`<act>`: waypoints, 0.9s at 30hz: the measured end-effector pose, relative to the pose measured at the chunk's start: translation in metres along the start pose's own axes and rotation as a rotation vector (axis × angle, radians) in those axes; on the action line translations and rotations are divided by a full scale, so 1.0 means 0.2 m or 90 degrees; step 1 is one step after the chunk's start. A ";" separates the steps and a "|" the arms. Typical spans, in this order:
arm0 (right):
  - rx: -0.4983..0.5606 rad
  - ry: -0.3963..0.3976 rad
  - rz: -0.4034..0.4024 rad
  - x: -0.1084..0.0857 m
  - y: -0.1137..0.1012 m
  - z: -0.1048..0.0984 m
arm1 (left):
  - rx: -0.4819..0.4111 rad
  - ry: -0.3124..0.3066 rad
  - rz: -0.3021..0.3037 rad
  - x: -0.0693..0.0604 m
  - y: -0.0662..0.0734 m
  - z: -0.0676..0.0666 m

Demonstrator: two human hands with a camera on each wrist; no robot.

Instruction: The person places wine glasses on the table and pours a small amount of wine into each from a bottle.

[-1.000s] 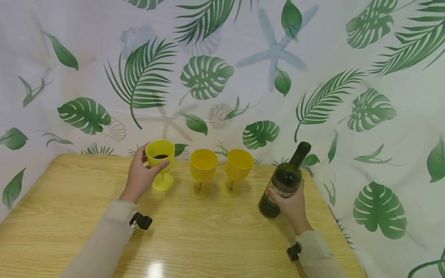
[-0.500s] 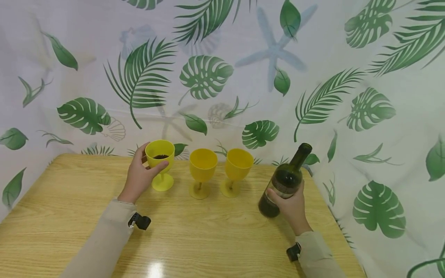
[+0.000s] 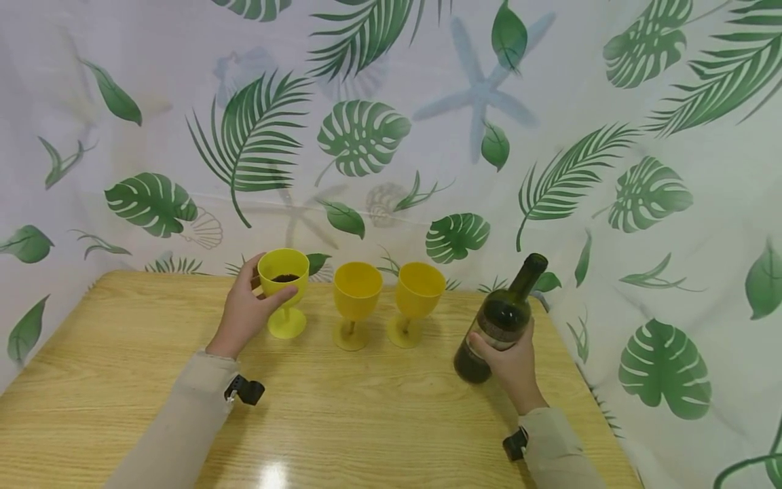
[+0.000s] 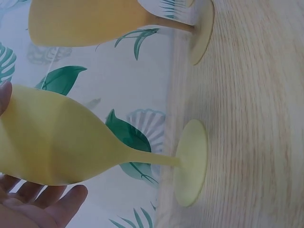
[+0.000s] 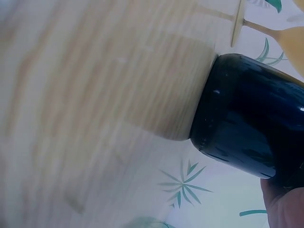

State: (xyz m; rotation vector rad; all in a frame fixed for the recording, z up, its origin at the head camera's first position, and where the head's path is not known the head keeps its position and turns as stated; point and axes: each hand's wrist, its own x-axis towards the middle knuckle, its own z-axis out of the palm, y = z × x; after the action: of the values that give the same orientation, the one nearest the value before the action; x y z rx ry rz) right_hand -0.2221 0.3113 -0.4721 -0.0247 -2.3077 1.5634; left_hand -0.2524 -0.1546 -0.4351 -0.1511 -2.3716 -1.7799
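My left hand (image 3: pixel 244 309) holds a yellow goblet (image 3: pixel 284 265) by its bowl, thumb in front and fingers around the far side; dark liquid shows inside. In the left wrist view that goblet's round foot (image 4: pixel 191 164) is at the wooden surface, with fingers (image 4: pixel 47 204) beside the bowl. My right hand (image 3: pixel 516 363) grips a dark green bottle (image 3: pixel 507 309) around its labelled body, the neck leaning up to the right. The right wrist view shows the bottle's dark base end (image 5: pixel 247 114) close to the table, a hand's edge (image 5: pixel 287 206) at its side.
Two more yellow goblets, one in the middle (image 3: pixel 358 288) and one to its right (image 3: pixel 420 288), stand upright between the hands near the table's back edge. The wooden table (image 3: pixel 366 421) meets a leaf-patterned curtain (image 3: pixel 256 210) behind and at the right.
The held goblet appears very slightly lower and further right in the head view, which has itself shifted a little. Both hands keep their grips; the bottle is almost unmoved.
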 end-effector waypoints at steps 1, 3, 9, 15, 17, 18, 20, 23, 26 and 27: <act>-0.002 0.001 0.000 0.00 0.00 0.00 | -0.001 -0.003 -0.002 0.00 0.00 0.00; -0.008 0.003 0.001 0.00 0.00 0.00 | 0.001 -0.009 -0.009 -0.01 0.01 0.00; -0.006 0.004 -0.001 0.01 0.01 0.00 | 0.004 -0.018 -0.005 -0.02 0.01 -0.01; 0.010 -0.004 0.003 0.00 0.00 0.00 | 0.064 0.048 0.042 -0.07 0.06 0.00; 0.008 -0.007 0.006 0.00 0.00 -0.01 | 0.084 0.078 0.056 -0.10 0.10 0.00; 0.006 -0.008 0.011 0.00 0.00 -0.01 | 0.092 0.090 0.065 -0.11 0.13 0.00; 0.005 -0.008 0.013 0.00 0.00 -0.01 | 0.093 0.103 0.090 -0.15 0.16 0.02; 0.003 -0.005 0.015 0.00 0.00 -0.01 | 0.072 0.081 0.131 -0.21 0.19 0.06; 0.001 0.000 0.014 0.00 0.01 0.00 | 0.068 0.039 0.167 -0.25 0.18 0.11; 0.001 0.001 0.014 0.00 0.01 0.00 | 0.076 0.028 0.176 -0.26 0.17 0.13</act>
State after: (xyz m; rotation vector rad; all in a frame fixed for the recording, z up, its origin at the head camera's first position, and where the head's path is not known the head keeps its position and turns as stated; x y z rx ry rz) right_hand -0.2215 0.3121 -0.4734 -0.0505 -2.3117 1.5757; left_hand -0.1964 -0.1190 -0.4195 -0.3983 -2.2895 -1.4973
